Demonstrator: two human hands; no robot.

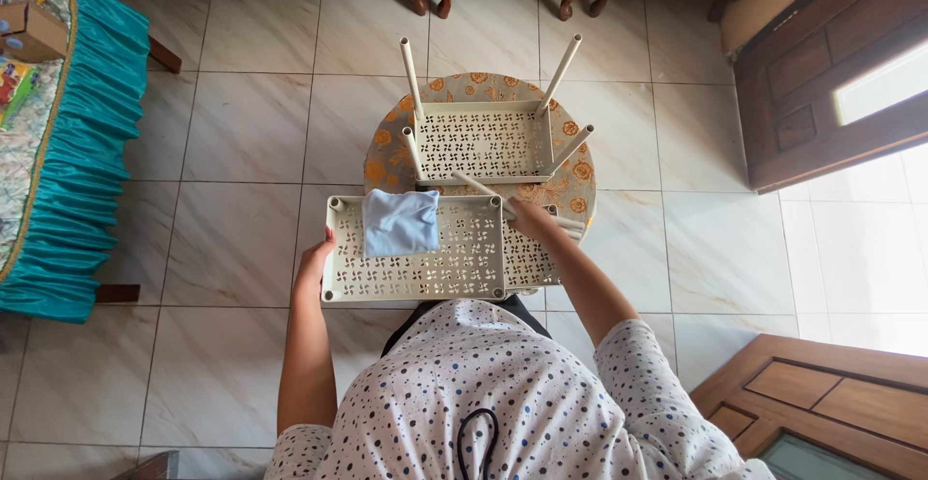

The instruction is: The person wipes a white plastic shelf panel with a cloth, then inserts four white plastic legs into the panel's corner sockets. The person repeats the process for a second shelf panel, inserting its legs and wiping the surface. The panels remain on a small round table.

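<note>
Perforated shelf tray [416, 265] against left hand [312, 262]

Left hand [313, 260] gripping perforated cream shelf tray [454, 272], blue cloth [400, 222] on it, right hand [530, 219] at white pole [483, 190]

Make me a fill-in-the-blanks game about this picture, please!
1. A folded ____ cloth lies on the near shelf tray.
2. The left hand grips that tray's ____ edge.
3. The far tray has ____ poles standing up.
4. The small table top is ____ in shape.

Missing words: blue; left; four; round
</note>
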